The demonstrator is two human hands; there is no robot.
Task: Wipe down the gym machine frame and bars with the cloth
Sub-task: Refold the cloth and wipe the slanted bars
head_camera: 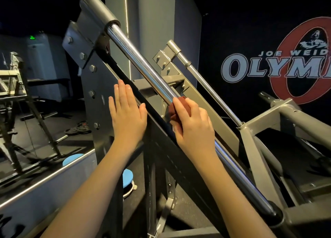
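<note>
From the head camera, the right hand [194, 125] has its fingers curled round a bunched dark red cloth [176, 109], clamping it onto the slanted chrome bar [143, 65] about halfway along its length. The left hand [128, 115] lies flat, fingers straight and close together, against the grey bolted frame plate [94, 80] just beside that bar. A second, thinner bar [213, 94] slants parallel further right. A blue round pad [128, 177] sits on the floor below, weight plates [78, 128] lie further left, and a painted logo [268, 69] covers the dark wall.
</note>
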